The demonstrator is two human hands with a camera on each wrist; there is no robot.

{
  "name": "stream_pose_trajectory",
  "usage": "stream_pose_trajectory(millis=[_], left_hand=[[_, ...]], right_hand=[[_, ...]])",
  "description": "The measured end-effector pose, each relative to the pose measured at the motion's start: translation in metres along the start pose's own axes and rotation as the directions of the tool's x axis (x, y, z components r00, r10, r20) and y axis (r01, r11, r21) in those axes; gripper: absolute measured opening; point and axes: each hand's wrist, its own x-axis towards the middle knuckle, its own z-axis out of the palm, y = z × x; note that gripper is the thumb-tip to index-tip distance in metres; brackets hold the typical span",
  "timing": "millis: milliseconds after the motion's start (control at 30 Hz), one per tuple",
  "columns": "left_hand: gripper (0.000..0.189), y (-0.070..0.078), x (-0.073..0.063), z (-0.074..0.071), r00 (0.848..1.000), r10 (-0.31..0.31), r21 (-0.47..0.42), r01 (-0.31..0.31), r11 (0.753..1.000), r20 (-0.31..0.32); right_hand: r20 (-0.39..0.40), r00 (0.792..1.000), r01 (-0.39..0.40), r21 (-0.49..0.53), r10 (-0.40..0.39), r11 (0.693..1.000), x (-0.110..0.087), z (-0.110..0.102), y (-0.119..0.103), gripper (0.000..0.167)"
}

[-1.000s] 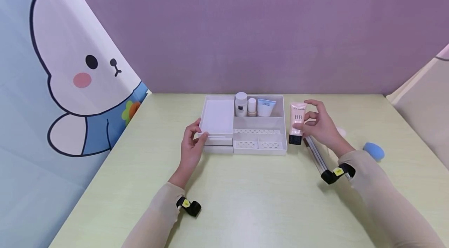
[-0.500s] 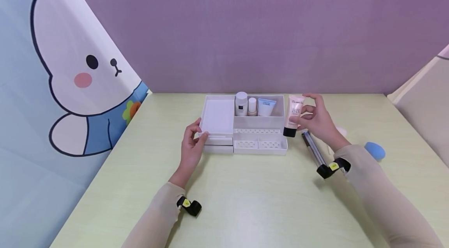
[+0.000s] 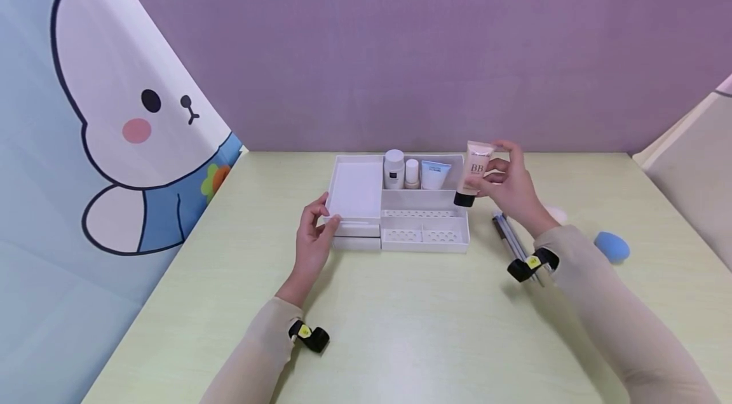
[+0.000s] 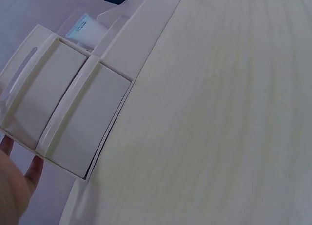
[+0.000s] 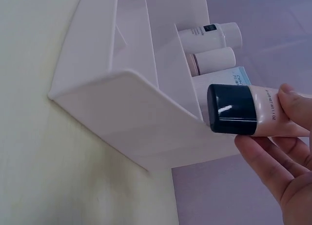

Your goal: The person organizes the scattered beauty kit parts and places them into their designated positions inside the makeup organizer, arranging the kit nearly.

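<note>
Evidently, we judged stowing underway, with the right hand [image 3: 515, 188] pinching the pink tube [image 3: 477, 164] at the right wall of the organizer [image 3: 356, 187], the left hand [image 3: 311, 240] touching its left side, fingers apart, and deemed leftward lowering next required.

The head view is bright, with pale glare on the desk [image 3: 400, 353] at lower centre; both wrist views look dimmer.
</note>
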Motion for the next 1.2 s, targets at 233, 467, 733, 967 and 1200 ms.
stream_pose_trajectory(millis=[233, 467, 733, 967, 1200], left_hand=[[0.019, 0.0, -0.001, 0.0, 1.0, 0.002, 0.007, -0.002, 1.0, 0.002], [0.018, 0.001, -0.001, 0.0, 1.0, 0.009, 0.006, -0.009, 1.0, 0.001], [0.018, 0.001, -0.002, -0.001, 1.0, 0.019, 0.017, -0.019, 1.0, 0.002], [0.018, 0.0, -0.002, 0.0, 1.0, 0.023, 0.011, -0.023, 1.0, -0.002], [0.018, -0.001, -0.002, 0.0, 1.0, 0.022, 0.018, -0.022, 1.0, -0.003]], right_hand=[[-0.019, 0.999, 0.037, -0.056, -0.038, 0.998, 0.008, 0.004, 0.0, 0.082], [-0.02, 0.999, 0.038, -0.071, -0.04, 0.997, 0.015, 0.008, 0.002, 0.082], [-0.009, 0.999, 0.051, -0.077, -0.052, 0.996, 0.02, 0.012, 0.002, 0.08], [-0.014, 0.998, 0.057, -0.154, -0.06, 0.986, 0.023, 0.014, 0.004, 0.075], [0.011, 0.997, 0.08, -0.174, -0.079, 0.982, 0.025, 0.014, 0.007, 0.075]])
